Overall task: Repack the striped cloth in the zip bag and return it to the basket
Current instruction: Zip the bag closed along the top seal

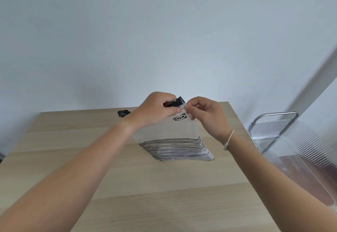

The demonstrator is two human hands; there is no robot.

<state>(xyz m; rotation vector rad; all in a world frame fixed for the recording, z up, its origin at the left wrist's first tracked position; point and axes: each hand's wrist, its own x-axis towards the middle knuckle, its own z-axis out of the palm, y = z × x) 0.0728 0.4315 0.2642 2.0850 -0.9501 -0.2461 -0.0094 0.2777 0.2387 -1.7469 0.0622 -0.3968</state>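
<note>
Light wood-grain table (127, 186) against plain pale wall (164, 22). Left hand (156, 109) and right hand (206, 117) pinch clear plastic zip bag (171, 129) top; black-and-white striped cloth (178, 149) inside. Ribbed clear basket (299, 140) at 3 o'clock.

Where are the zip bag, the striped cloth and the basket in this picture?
zip bag (170, 129): head view, on its clear front panel below the logo.
striped cloth (175, 149): head view, on the middle of the stripes inside the bag.
basket (299, 140): head view, on its ribbed clear wall.
</note>
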